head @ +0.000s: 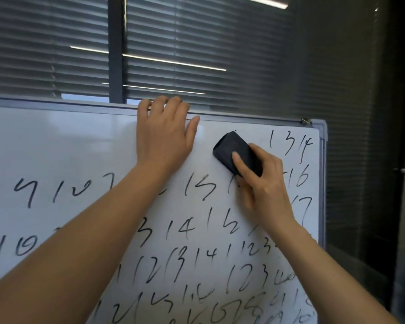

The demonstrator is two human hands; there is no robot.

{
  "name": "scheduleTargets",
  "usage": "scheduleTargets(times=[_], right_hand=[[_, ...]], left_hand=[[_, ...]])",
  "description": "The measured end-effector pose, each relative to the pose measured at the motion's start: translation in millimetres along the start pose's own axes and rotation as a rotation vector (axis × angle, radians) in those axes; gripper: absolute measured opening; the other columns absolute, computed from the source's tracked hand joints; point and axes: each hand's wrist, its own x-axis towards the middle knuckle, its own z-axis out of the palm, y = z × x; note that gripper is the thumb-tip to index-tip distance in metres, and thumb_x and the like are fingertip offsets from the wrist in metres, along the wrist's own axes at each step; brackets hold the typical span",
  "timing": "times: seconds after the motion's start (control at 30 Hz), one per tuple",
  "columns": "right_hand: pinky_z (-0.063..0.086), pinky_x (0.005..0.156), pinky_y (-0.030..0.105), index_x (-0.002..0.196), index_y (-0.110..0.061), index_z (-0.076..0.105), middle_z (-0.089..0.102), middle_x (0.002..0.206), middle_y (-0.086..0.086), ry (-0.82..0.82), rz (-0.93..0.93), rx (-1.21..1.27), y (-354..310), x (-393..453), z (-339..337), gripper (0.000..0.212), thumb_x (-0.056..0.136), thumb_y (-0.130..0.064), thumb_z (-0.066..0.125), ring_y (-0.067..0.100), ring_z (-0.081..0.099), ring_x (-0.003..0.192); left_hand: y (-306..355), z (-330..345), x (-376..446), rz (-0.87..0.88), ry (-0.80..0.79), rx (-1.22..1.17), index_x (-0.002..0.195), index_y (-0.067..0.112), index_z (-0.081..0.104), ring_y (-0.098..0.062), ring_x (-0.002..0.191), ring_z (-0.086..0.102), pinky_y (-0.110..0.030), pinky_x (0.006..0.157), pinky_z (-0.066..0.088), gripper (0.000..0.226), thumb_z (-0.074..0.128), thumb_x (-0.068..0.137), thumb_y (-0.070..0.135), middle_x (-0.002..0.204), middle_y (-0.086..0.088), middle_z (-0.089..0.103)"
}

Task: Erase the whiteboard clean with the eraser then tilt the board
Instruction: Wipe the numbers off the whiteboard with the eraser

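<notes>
My left hand (164, 134) hooks its fingers over the whiteboard (80, 141) top edge. My right hand (264, 185) fingers clamp the black eraser (234, 148), pressed to the upper right, black numbers (197, 230) below.

— Where is my one camera sitting?
— On the head, I read it: wide-angle, facing forward, close to the whiteboard (84, 146), whose face fills the lower frame and runs off the left and bottom edges.
— What lies above?
— The window blinds (197, 43) behind the board's top rail. Both forearms reach in from the bottom edge.
</notes>
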Motion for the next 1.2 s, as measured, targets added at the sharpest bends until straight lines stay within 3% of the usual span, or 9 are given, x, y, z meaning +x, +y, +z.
scheduleTargets(times=[0.13,0.27,0.57,0.67,0.8,0.93,1.2], right_hand=[[0.050,0.078,0.045,0.128,-0.003,0.059,0.051,0.124,0.031,0.021,0.059,-0.020,-14.7,6.8,6.9,0.046,0.082,-0.002,0.069,0.044,0.051,0.095],[0.051,0.075,0.044,0.132,-0.010,0.057,0.049,0.126,0.027,0.055,0.206,-0.027,-24.0,10.7,13.2,0.049,0.084,-0.008,0.068,0.041,0.049,0.097],[0.045,0.087,0.046,0.137,-0.014,0.050,0.040,0.136,0.021,0.116,0.525,-0.097,32.9,6.3,-7.5,0.046,0.092,-0.013,0.059,0.036,0.039,0.113],[0.047,0.088,0.047,0.137,-0.013,0.051,0.041,0.134,0.022,0.126,0.472,-0.048,24.0,6.3,-0.3,0.047,0.091,-0.010,0.060,0.036,0.040,0.113],[0.048,0.085,0.044,0.133,-0.007,0.055,0.047,0.128,0.030,0.056,0.189,-0.001,12.5,-2.0,5.5,0.050,0.085,0.000,0.065,0.042,0.049,0.103],[0.050,0.079,0.046,0.130,-0.006,0.057,0.050,0.126,0.031,0.003,0.039,-0.018,42.5,-6.6,-7.7,0.047,0.084,-0.003,0.067,0.043,0.051,0.096],[0.052,0.074,0.050,0.129,-0.007,0.058,0.050,0.120,0.032,0.040,0.156,-0.034,110.8,-9.5,-22.3,0.048,0.083,-0.004,0.070,0.044,0.049,0.097]], left_hand=[[-1.8,0.8,0.9,0.013,0.038,-0.026,0.115,0.007,0.063,-0.031,0.112,0.055,-0.042,0.098,0.029,0.046,0.032,0.102,0.037,0.120,-0.009,0.064],[-6.0,1.0,0.0,0.035,0.043,-0.015,0.116,0.006,0.063,-0.033,0.112,0.054,-0.043,0.098,0.028,0.046,0.031,0.101,0.037,0.120,-0.011,0.063],[-1.0,-0.3,0.2,0.006,-0.029,0.004,0.125,0.008,0.058,-0.031,0.124,0.046,-0.045,0.103,0.024,0.054,0.024,0.101,0.043,0.131,-0.011,0.057],[10.5,-0.1,3.0,0.005,-0.043,0.015,0.125,0.010,0.057,-0.029,0.126,0.045,-0.047,0.105,0.022,0.060,0.015,0.098,0.044,0.132,-0.008,0.056],[46.9,8.4,8.1,0.048,-0.101,0.013,0.132,0.012,0.051,-0.028,0.131,0.041,-0.050,0.111,0.017,0.063,0.009,0.098,0.043,0.136,-0.006,0.054],[74.5,19.2,12.9,0.061,-0.103,0.046,0.135,0.014,0.050,-0.027,0.130,0.043,-0.050,0.112,0.018,0.054,0.016,0.102,0.039,0.135,-0.005,0.054],[75.2,31.4,13.8,0.003,-0.037,0.071,0.130,0.010,0.055,-0.033,0.117,0.051,-0.050,0.104,0.025,0.043,0.030,0.102,0.032,0.130,-0.011,0.058]])
